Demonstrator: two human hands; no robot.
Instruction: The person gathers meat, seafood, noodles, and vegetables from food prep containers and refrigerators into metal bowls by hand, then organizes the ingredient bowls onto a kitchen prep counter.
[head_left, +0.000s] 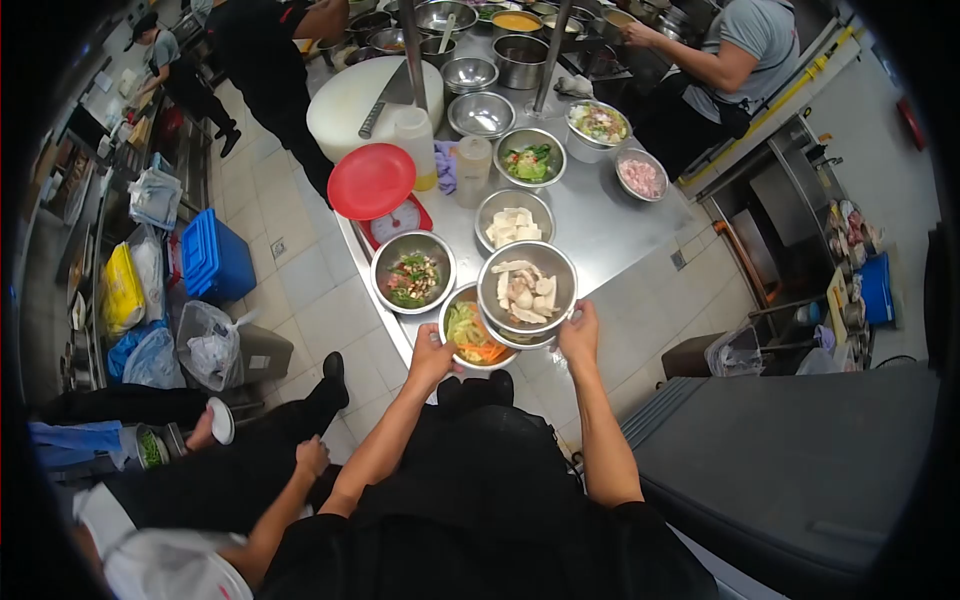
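My left hand (433,355) is closed on the rim of a metal bowl (475,330) with shredded carrot and pale green vegetable slices. My right hand (578,335) is closed at the right side of a metal bowl of pale cut pieces (525,290), perhaps meat or mushroom. This bowl overlaps the vegetable bowl, and another bowl rim shows beneath it. Exactly which rim the right fingers grip is hidden. Just beyond sits a bowl of white tofu-like cubes (513,222). To the left is a bowl of chopped greens and red bits (412,275).
A red-topped scale (372,182), a round cutting board (340,105) with a knife (383,100), and several metal bowls stand on the steel table (620,230). Co-workers are at the far side and at my left. A grey bin (235,350) stands on the floor.
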